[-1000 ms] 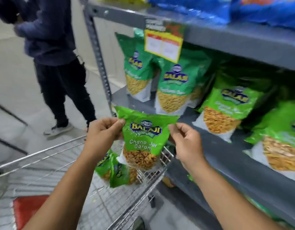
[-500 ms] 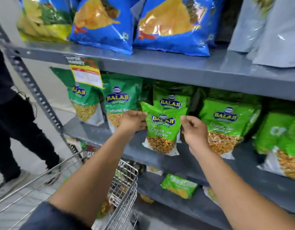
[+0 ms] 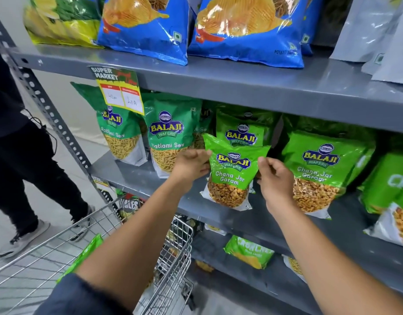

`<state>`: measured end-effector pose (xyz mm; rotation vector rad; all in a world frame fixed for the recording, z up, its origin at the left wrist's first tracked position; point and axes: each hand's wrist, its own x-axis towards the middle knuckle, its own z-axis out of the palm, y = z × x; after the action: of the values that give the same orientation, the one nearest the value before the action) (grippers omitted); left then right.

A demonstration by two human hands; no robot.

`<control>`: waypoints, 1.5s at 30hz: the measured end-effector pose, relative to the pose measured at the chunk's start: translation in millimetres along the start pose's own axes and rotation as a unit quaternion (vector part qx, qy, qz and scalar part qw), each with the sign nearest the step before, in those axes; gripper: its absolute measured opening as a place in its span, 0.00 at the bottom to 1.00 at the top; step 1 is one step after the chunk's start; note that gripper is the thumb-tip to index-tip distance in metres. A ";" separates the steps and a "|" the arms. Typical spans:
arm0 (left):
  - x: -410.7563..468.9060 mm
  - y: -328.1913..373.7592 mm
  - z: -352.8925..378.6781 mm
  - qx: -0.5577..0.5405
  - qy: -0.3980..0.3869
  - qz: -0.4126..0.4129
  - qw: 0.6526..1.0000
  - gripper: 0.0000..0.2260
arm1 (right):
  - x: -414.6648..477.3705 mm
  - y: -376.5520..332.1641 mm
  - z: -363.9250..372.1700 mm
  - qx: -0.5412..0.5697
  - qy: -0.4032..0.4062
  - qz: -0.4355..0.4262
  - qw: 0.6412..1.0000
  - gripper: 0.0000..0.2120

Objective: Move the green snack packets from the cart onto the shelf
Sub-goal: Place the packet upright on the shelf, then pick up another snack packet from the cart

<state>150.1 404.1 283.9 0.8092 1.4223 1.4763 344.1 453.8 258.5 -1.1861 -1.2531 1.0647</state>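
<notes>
I now have the Chana Jor Garam packet [image 3: 232, 176] up at the middle shelf [image 3: 275, 220]; a second ago it was low over the cart [image 3: 164, 251], and half a second ago still short of the board. Its bottom edge looks to be resting on the near part of the shelf, upright, just in front of another green packet [image 3: 240, 130] of the same kind and between the Ratlami Sev packet [image 3: 167, 133] on the left and a larger Chana Jor Garam packet [image 3: 316, 169] on the right. My left hand [image 3: 191, 164] pinches the packet's upper left edge. My right hand [image 3: 275, 178] sits at its right edge with the fingers curled; whether it grips or only steadies I cannot tell. This one is nearly placed. At least one more green packet [image 3: 82, 255] lies in the cart at near left, so the task goes on.
</notes>
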 end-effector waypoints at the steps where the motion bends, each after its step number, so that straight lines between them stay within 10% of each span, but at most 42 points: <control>1: -1.6 -0.6 -2.4 0.000 0.001 0.001 1.000 0.03 | -1.2 0.1 1.3 0.007 -0.001 0.001 1.000 0.05; 8: -27.0 -8.5 -56.4 0.015 0.054 0.041 0.998 0.03 | -52.6 -5.7 5.2 0.049 0.068 -0.151 0.985 0.16; 14: -96.9 -70.2 -180.9 0.082 0.213 -0.032 0.973 0.06 | -111.8 20.2 78.8 -0.019 -0.229 -0.146 0.962 0.16; 18: -157.2 -144.8 -249.0 0.121 0.302 -0.188 0.927 0.10 | -125.8 49.0 154.0 -0.171 -0.394 -0.078 0.899 0.08; 25: -228.2 -249.3 -267.4 0.151 0.220 -0.407 0.874 0.09 | -152.4 128.9 256.7 -0.300 -0.559 0.005 0.773 0.06; 35: -205.6 -316.3 -258.4 0.056 0.263 -0.332 0.904 0.15 | -179.2 225.9 318.1 -0.470 -0.626 -0.007 0.622 0.20; 45: -183.7 -321.2 -247.9 0.019 0.365 -0.336 0.868 0.14 | -184.0 228.5 310.3 -0.458 -0.589 0.024 0.666 0.12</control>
<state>45.6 115.5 -38.9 -0.3031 2.0115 1.2166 36.4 314.0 -2.5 -1.1638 -3.0723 1.3036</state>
